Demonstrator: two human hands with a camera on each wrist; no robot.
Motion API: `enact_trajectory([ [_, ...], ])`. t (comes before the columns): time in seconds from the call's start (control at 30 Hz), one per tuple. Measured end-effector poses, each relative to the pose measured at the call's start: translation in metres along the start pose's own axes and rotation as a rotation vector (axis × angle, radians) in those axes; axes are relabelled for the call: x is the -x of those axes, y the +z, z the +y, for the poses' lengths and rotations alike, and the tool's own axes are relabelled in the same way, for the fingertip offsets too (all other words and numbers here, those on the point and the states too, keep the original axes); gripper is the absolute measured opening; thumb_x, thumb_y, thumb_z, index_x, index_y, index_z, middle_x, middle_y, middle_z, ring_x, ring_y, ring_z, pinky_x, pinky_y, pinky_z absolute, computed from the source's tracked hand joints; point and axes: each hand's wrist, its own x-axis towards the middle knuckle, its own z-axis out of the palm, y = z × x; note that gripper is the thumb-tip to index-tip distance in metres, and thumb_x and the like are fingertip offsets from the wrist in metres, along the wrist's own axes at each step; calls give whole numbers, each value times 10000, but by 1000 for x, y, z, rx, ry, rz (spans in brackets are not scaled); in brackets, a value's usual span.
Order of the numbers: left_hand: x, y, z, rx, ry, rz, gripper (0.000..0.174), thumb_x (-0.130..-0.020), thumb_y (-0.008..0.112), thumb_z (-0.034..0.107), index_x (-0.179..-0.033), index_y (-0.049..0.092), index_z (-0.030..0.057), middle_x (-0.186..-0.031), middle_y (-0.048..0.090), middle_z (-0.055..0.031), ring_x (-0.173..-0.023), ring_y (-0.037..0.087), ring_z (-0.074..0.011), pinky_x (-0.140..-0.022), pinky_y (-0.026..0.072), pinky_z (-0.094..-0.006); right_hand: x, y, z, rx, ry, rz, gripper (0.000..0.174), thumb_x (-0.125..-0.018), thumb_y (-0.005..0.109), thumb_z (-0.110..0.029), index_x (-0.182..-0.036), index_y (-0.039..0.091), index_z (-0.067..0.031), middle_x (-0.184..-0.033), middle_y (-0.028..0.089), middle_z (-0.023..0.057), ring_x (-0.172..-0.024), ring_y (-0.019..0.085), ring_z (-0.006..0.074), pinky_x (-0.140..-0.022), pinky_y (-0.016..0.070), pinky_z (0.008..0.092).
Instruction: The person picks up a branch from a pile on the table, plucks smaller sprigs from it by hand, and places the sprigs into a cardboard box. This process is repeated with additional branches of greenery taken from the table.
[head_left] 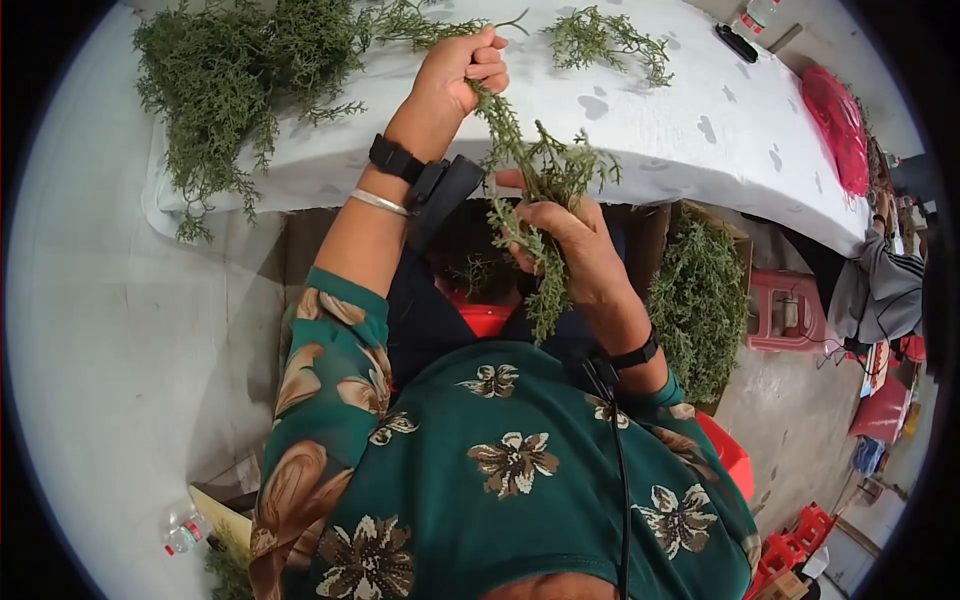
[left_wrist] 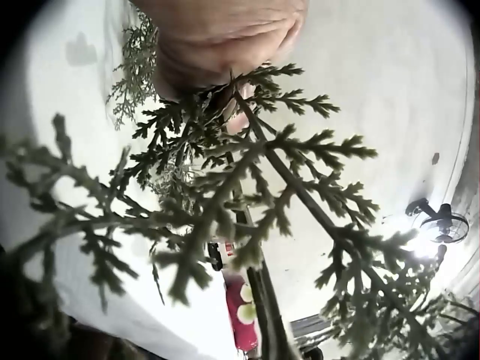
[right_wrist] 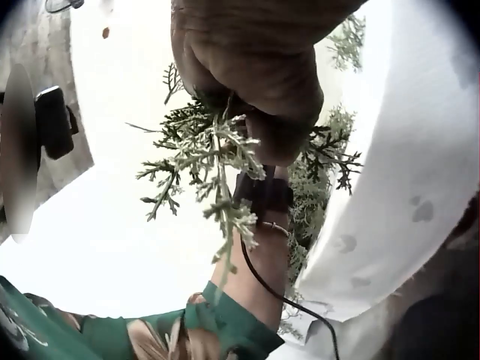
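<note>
Above the near edge of the table, my left hand (head_left: 465, 70) has its fingers curled round the end of a green sprig (head_left: 500, 120). Below and to the right, my right hand (head_left: 585, 245) holds a bunch of leafy green sprigs (head_left: 560, 170) between thumb and fingers, some hanging down past the palm. In the left wrist view, the left hand (left_wrist: 225, 37) is at the top, with branching sprigs (left_wrist: 300, 202) spread below it. The right wrist view shows the right hand (right_wrist: 255, 75) closed round stems, with leaf tips (right_wrist: 221, 165) sticking out; its fingertips are partly hidden.
A large heap of greenery (head_left: 240, 90) lies on the left of the white-covered table (head_left: 700, 130), with a small sprig (head_left: 600, 40) farther right. A red bag (head_left: 835, 130) lies at the right end. Beside my right arm stands a box of greenery (head_left: 700, 300), near a pink stool (head_left: 785, 310).
</note>
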Motion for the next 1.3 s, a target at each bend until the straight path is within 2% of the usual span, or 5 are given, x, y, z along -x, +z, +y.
enact_trajectory([
  [0.2,-36,-61,79,89,64,-335,217,-947,497,189,-945,503,-27,-659,439,-12,-577,422,-114,-582,369,-292,46,10,-9,1072,-914,-254,434,-828,560,-101,-1236,488,30,-817,629,90,-722,613,172,-669,501,281],
  [0.47,4,-31,138,65,110,-820,257,-963,465,208,-1029,552,-25,-867,583,-90,-847,580,-199,-773,468,-343,118,-248,-39,786,-338,995,329,-818,589,-147,-1134,583,-58,-785,619,52,-664,573,131,-591,443,254],
  [0.63,41,1,77,-22,374,-65,258,-938,513,210,-1061,543,-14,-868,589,-94,-841,578,-189,-793,470,-382,187,-385,55,1823,520,1458,737,-762,644,-466,-1378,344,-196,-1268,479,151,-1122,478,355,-852,422,529],
  [1.03,45,0,13,-185,217,49,293,-870,631,263,-1040,609,25,-878,612,-58,-850,561,-170,-755,473,-347,219,-382,53,1643,982,1081,886,-708,691,-512,-1408,283,-153,-1413,310,142,-1243,365,371,-903,367,597],
  [1.3,51,7,-16,-159,184,-47,276,-861,647,244,-1006,623,10,-847,624,-78,-748,590,-181,-727,476,-296,154,-217,-15,1391,-384,993,624,-753,736,-253,-1268,487,-6,-1268,508,184,-1180,478,301,-993,370,377],
])
